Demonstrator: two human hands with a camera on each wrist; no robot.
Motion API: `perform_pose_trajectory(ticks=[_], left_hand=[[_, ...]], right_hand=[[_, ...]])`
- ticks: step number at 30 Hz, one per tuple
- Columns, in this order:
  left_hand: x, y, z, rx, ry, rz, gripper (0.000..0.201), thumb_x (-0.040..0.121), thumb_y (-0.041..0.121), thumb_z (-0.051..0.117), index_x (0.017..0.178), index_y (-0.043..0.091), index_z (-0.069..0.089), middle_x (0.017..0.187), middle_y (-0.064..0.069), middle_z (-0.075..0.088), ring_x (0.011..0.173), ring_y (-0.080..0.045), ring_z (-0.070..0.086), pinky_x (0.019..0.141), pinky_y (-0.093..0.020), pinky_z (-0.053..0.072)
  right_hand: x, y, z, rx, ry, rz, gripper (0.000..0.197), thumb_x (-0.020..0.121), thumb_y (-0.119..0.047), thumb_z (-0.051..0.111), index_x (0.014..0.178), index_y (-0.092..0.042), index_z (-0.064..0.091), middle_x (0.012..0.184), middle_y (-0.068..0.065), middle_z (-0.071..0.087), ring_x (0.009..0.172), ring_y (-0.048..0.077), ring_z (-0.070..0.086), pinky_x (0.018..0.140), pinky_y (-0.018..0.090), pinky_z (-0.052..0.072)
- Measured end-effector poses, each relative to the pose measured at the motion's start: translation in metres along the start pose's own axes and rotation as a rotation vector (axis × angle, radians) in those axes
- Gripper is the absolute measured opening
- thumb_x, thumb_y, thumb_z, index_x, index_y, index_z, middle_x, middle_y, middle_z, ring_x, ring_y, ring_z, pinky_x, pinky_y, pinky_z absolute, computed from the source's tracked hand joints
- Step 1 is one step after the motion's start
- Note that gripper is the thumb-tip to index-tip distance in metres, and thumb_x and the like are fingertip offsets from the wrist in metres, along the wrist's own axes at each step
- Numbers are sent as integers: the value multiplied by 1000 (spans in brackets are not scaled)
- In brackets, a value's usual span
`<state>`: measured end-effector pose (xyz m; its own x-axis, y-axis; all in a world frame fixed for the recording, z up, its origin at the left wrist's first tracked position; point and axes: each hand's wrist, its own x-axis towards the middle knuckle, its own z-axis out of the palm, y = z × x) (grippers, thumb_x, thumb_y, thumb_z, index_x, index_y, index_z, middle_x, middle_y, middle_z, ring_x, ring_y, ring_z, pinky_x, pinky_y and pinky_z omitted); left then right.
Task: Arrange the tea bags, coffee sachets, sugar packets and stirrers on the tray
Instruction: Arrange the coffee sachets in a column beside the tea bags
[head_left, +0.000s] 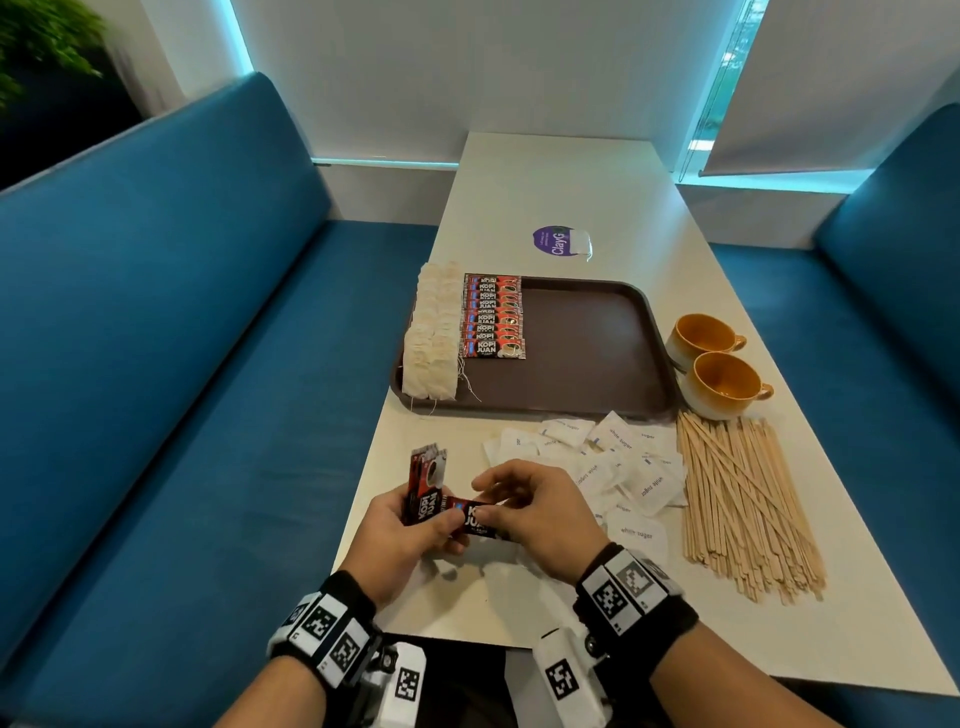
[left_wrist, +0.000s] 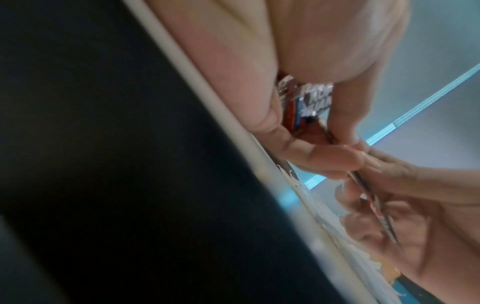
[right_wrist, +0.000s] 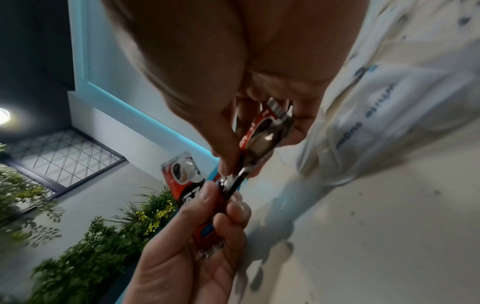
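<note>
Both hands share one coffee sachet (head_left: 475, 519): left hand (head_left: 410, 530) grips a bunch, right hand (head_left: 540, 514) pinches its end.

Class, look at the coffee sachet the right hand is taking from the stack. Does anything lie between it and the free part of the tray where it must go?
Nothing visible blocks it. The sachet, pinched by the right hand, is above the table; the sugar packets lie flat beneath the path to the tray, easily passed over.
</note>
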<state>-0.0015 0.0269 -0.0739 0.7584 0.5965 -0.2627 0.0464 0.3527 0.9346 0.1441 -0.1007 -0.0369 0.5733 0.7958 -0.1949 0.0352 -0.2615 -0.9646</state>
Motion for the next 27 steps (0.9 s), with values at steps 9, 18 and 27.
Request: perform_pose_trajectory(ticks=[9, 18, 27], left_hand=[[7, -7, 0, -81, 104, 54, 34, 78, 10, 72, 104, -7, 58, 79, -29, 72, 64, -28, 72, 67, -33, 63], [4, -3, 2, -180, 82, 48, 33, 87, 13, 64, 111, -8, 55, 88, -27, 70, 70, -35, 71, 63, -34, 62], [8, -5, -5, -259, 26, 38, 36, 105, -4, 30, 128, -2, 58, 104, -24, 67, 92, -51, 69, 73, -41, 61]], right_hand=[[-7, 9, -18, 197, 98, 16, 16, 79, 5, 81, 83, -7, 72, 86, 13, 73, 68, 32, 68, 70, 53, 62], [-6, 3, -27, 274, 113, 56, 18, 77, 8, 81, 93, 0, 79, 87, 17, 77, 77, 29, 74, 70, 33, 63], [56, -28, -66, 255, 249, -24, 24, 75, 4, 84, 97, 2, 75, 86, 17, 77, 72, 25, 74, 68, 30, 63]])
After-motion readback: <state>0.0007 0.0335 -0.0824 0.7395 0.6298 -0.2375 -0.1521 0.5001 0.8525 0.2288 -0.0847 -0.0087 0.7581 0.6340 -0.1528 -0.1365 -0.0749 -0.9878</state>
